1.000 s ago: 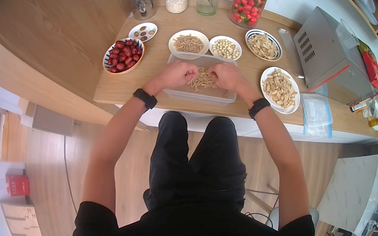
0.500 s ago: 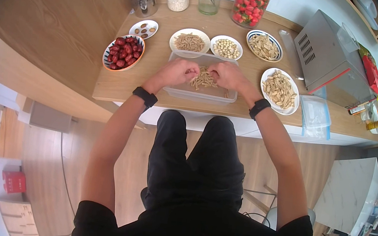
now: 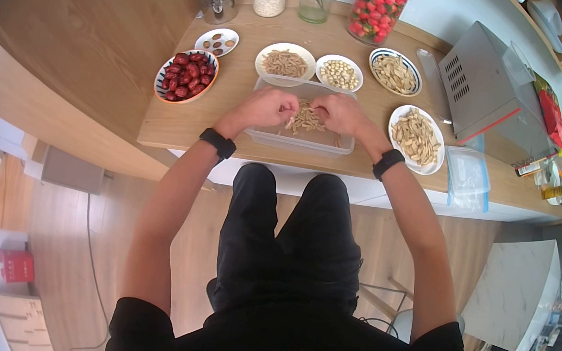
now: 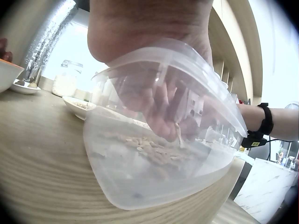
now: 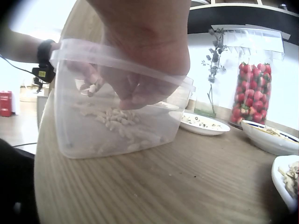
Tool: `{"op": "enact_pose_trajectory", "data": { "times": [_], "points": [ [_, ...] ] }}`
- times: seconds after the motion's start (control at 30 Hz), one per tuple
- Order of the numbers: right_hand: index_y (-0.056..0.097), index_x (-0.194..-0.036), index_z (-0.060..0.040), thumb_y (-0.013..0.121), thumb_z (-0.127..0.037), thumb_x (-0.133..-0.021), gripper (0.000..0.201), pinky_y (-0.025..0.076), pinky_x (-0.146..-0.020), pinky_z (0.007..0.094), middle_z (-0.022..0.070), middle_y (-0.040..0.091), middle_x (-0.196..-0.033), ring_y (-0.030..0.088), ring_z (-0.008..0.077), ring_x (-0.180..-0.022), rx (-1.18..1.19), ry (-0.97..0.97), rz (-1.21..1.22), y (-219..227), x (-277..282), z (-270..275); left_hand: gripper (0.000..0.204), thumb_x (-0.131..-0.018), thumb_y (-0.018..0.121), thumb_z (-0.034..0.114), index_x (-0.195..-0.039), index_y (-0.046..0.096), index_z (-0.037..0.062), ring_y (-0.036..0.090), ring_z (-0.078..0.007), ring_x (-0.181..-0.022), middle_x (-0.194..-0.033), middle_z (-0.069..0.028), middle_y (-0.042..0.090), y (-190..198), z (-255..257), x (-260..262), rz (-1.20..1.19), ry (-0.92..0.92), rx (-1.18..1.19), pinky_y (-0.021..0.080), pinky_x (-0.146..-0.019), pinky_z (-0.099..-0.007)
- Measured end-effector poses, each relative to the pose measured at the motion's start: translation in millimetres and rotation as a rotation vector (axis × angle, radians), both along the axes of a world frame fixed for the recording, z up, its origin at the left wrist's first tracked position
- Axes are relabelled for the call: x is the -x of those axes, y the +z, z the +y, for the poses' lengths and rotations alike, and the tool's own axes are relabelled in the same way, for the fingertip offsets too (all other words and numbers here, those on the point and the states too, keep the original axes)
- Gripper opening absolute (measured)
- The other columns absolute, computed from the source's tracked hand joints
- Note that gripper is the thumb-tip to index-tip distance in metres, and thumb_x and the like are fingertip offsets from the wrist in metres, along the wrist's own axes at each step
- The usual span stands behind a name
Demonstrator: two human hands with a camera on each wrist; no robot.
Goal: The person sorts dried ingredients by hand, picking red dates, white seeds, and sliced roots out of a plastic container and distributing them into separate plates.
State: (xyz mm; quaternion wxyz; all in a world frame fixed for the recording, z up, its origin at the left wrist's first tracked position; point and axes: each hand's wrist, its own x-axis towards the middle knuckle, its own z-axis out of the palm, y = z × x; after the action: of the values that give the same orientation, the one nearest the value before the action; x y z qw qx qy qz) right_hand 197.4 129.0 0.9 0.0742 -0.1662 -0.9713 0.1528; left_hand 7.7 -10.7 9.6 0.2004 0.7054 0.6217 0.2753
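Both hands are inside a clear plastic box [image 3: 299, 144] at the counter's front edge. Short, pale-brown dried root pieces [image 3: 308, 119] lie heaped on its floor. The left hand [image 3: 272, 108] is over the left side of the heap, fingers curled, with pale root pieces [image 5: 92, 88] pinched at its fingertips. One slim piece [image 4: 179, 135] hangs down from them, seen through the box wall. Opposite it, the right hand [image 3: 339, 114] reaches over the far-side rim, its bent fingertips right at the heap. I cannot tell whether they hold a piece.
Behind the box stand a plate of similar brown pieces [image 3: 285, 64] and a plate of pale round seeds [image 3: 340, 74]. Red dates fill a bowl [image 3: 186, 78] at left. On the right are two dishes of dried slices [image 3: 395, 73], a zip bag [image 3: 469, 175] and a grey appliance [image 3: 492, 82].
The hands stay over the heap with only small finger movements. A pale piece now shows below the left fingertips. The head view has shifted slightly.
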Motion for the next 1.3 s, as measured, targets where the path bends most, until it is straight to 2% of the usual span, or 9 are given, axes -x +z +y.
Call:
{"op": "enact_pose_trajectory", "data": {
  "times": [0.1, 0.4, 0.5, 0.73, 0.8, 0.9, 1.1, 1.17, 1.3],
  "points": [
    [0.07, -0.096, -0.0108, 0.059, -0.01, -0.077, 0.022, 0.05, -0.071, 0.0458, 0.017, 0.068, -0.083, 0.065, 0.0346, -0.079, 0.07, 0.014, 0.042, 2, 0, 1, 0.011, -0.083, 0.062, 0.013, -0.093, 0.065, 0.0098, 0.064, -0.0197, -0.067, -0.077, -0.0059, 0.068, 1, 0, 0, -0.017, -0.005, 0.0, 0.049, -0.063, -0.033],
    [0.065, -0.106, 0.0016, 0.054, -0.001, -0.091, 0.019, 0.05, -0.064, 0.025, 0.0041, 0.065, -0.082, 0.06, 0.0092, -0.072, 0.774, -0.007, 0.16, 6, 21, 33, 0.008, -0.08, 0.062, 0.016, -0.085, 0.06, 0.0098, 0.06, -0.0237, -0.06, -0.066, -0.007, 0.062, 2, -2, 0, 0.076, -0.005, -0.024, 0.045, -0.055, -0.037],
    [0.065, -0.105, 0.0011, 0.054, -0.003, -0.091, 0.018, 0.048, -0.061, 0.0232, 0.0034, 0.065, -0.082, 0.058, 0.0081, -0.067, 0.64, -0.07, 0.2, 21, 47, 43, 0.006, -0.079, 0.061, 0.014, -0.082, 0.059, 0.0095, 0.059, -0.0261, -0.058, -0.065, -0.0078, 0.06, 0, -1, -1, 0.115, -0.019, -0.031, 0.044, -0.053, -0.0388],
    [0.065, -0.104, 0.0036, 0.055, -0.007, -0.09, 0.02, 0.049, -0.06, 0.0265, 0.0048, 0.065, -0.076, 0.063, 0.0114, -0.068, 0.578, -0.192, 0.353, 25, 92, 62, 0.004, -0.078, 0.06, 0.012, -0.08, 0.058, 0.0093, 0.058, -0.0294, -0.059, -0.065, -0.009, 0.06, -1, 0, -1, 0.16, -0.032, -0.005, 0.043, -0.054, -0.0418],
    [0.068, -0.1, 0.0003, 0.052, -0.009, -0.087, 0.022, 0.054, -0.072, 0.0385, 0.0168, 0.07, -0.087, 0.069, 0.0312, -0.077, 0.172, -0.131, 0.388, 16, 89, 63, 0.004, -0.078, 0.06, 0.012, -0.08, 0.059, 0.0092, 0.059, -0.0297, -0.06, -0.065, -0.009, 0.061, 1, -1, -2, 0.154, -0.027, -0.002, 0.043, -0.054, -0.0423],
    [0.067, -0.1, -0.0027, 0.055, -0.011, -0.086, 0.021, 0.053, -0.076, 0.0433, 0.0187, 0.069, -0.095, 0.066, 0.0384, -0.083, 0.088, -0.162, 0.337, 16, 68, 41, 0.004, -0.077, 0.059, 0.012, -0.081, 0.059, 0.0094, 0.059, -0.0301, -0.06, -0.064, -0.0088, 0.061, 0, -2, -2, 0.145, -0.018, -0.018, 0.043, -0.055, -0.0429],
    [0.067, -0.098, -0.0055, 0.055, -0.01, -0.087, 0.016, 0.052, -0.073, 0.0428, 0.017, 0.068, -0.089, 0.065, 0.0349, -0.083, -0.084, -0.046, 0.388, 28, 9, -9, 0.007, -0.086, 0.061, 0.015, -0.084, 0.06, 0.0077, 0.059, -0.0213, -0.061, -0.066, -0.0067, 0.06, -8, 4, 3, 0.034, -0.009, -0.07, 0.044, -0.055, -0.0371],
    [0.066, -0.097, -0.0056, 0.055, -0.01, -0.087, 0.016, 0.052, -0.074, 0.0439, 0.0166, 0.068, -0.09, 0.065, 0.0351, -0.084, -0.081, -0.026, 0.313, 20, 0, -9, 0.008, -0.093, 0.056, 0.01, -0.088, 0.06, 0.0056, 0.057, -0.011, -0.064, -0.066, -0.0016, 0.057, -13, 10, 6, -0.254, -0.066, -0.087, 0.044, -0.056, -0.0293],
    [0.066, -0.095, -0.0093, 0.055, -0.013, -0.086, 0.015, 0.052, -0.076, 0.0463, 0.0146, 0.069, -0.09, 0.066, 0.0354, -0.085, 0.029, -0.136, 0.284, 2, 1, -3, 0.006, -0.091, 0.057, 0.006, -0.089, 0.063, 0.0034, 0.058, -0.0091, -0.064, -0.07, -0.0026, 0.063, -5, 31, 27, -0.456, 0.01, -0.124, 0.047, -0.057, -0.0276]
  ]
}}
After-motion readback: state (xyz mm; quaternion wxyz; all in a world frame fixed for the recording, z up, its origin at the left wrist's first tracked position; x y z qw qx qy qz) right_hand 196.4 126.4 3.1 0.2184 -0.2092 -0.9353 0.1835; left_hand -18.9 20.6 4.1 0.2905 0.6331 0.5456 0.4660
